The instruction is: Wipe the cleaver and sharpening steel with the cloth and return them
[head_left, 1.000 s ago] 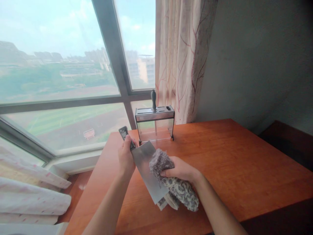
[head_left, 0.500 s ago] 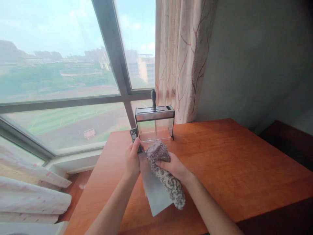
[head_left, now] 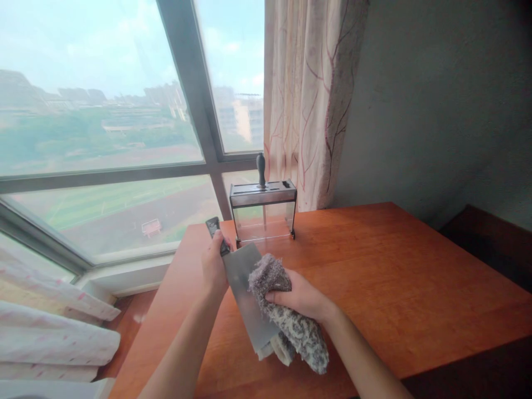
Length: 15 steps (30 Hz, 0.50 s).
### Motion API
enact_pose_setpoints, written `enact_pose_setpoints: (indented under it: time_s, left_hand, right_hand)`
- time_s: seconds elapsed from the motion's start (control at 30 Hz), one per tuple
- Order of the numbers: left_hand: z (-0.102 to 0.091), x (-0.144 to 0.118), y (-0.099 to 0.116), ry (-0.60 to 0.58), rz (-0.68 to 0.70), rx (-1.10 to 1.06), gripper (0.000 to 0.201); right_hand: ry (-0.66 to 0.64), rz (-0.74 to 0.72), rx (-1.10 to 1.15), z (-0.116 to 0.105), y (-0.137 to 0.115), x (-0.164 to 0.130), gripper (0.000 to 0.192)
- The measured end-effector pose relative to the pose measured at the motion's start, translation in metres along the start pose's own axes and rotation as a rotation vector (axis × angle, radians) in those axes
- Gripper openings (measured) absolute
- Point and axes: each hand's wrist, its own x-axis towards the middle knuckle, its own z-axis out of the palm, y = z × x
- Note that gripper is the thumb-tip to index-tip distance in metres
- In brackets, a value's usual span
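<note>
At the far left corner of the desk [head_left: 374, 260] stands a knife holder [head_left: 263, 209]. It has a metal top with slots and clear walls, so one can see through it. 1 dark rounded handle [head_left: 260, 168] stands up from a slot in the top; the thin blade under it shows faintly behind the clear wall.

The left hand [head_left: 214, 266] is closed around the dark handle of a cleaver [head_left: 245, 293], near the left edge of the desk and above it. The blade is wide, flat and rectangular, of dull grey metal, and it points down toward the person. The right hand [head_left: 301, 296] grips a cloth [head_left: 286, 316] with its fingers closed on it and presses it on the flat side of the blade. The cloth is fluffy and grey with a dark and light pattern; its lower end hangs under the blade.

The desk is smooth reddish wood. I can read no writing on any thing.
</note>
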Motion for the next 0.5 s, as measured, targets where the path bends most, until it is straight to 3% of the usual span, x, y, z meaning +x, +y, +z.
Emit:
enact_pose_setpoints:
  time_s: [0.17, 0.3, 0.5]
  left_hand:
    - [0.013, -0.018, 0.000, -0.259, -0.072, 0.011, 0.042]
    - [0.018, -0.029, 0.001, -0.321, -0.107, 0.040, 0.042]
    - [0.019, -0.033, 0.009, -0.403, -0.143, 0.077, 0.044]
  right_hand:
    - [0.010, -0.060, -0.012, -0.006, -0.017, 0.010, 0.047]
    - [-0.038, -0.101, -0.062, -0.010, -0.033, 0.016, 0.051]
    - [-0.098, -0.185, -0.558, -0.015, -0.057, 0.015, 0.039]
